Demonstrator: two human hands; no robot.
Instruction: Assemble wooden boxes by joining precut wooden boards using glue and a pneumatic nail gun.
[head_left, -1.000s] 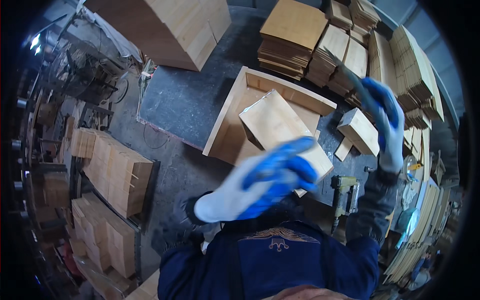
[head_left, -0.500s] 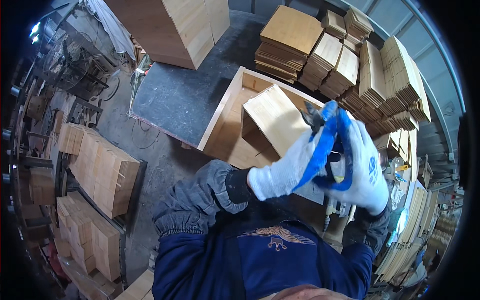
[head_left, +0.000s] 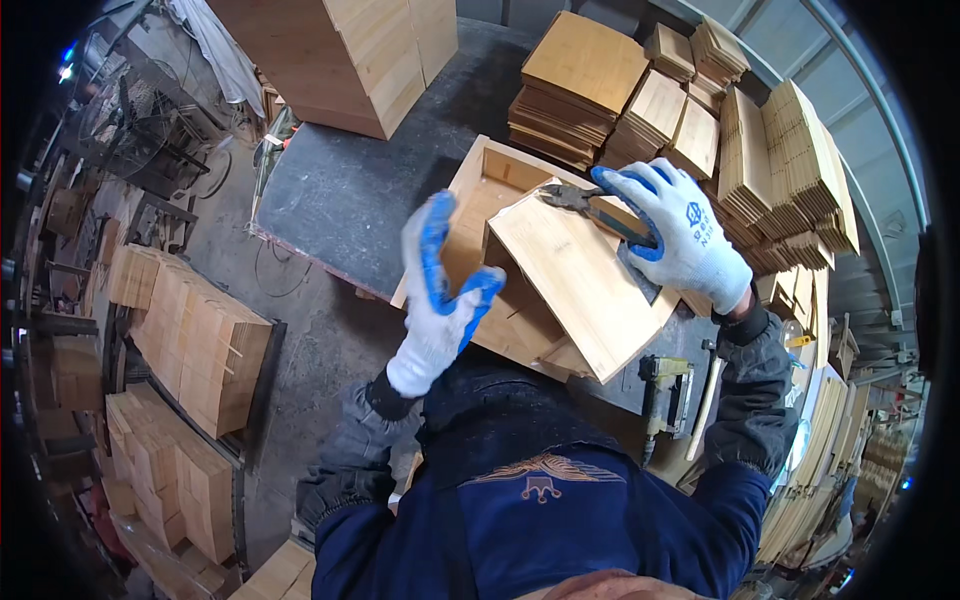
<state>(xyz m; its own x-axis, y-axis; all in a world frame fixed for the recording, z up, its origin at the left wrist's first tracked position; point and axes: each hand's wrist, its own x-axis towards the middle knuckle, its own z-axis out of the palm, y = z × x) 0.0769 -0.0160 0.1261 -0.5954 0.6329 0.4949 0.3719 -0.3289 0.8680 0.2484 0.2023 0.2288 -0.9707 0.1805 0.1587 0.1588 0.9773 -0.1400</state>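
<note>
My right hand (head_left: pixel 690 230), in a white glove with blue palm, grips a pair of pliers (head_left: pixel 568 198) by the handles. Their dark jaws lie at the far corner of a small wooden box (head_left: pixel 575 280); I cannot tell whether they touch it. That small box sits tilted inside a larger open wooden box (head_left: pixel 513 170) on the dark workbench (head_left: pixel 335 200). My left hand (head_left: pixel 440 300), gloved alike, hovers by the larger box's left side with thumb and fingers apart, holding nothing.
A nail gun (head_left: pixel 665 390) and a hammer with a pale handle (head_left: pixel 704 405) lie right of the boxes. Stacks of wooden panels (head_left: pixel 585 65) line the bench's far right. A tall wooden box (head_left: pixel 385 70) stands at the back; more wooden pieces (head_left: pixel 200 340) are stacked at left.
My hands, close together before, have parted. The left has swung left and opened; the right has moved the pliers to the left, down near the small box's far corner.
</note>
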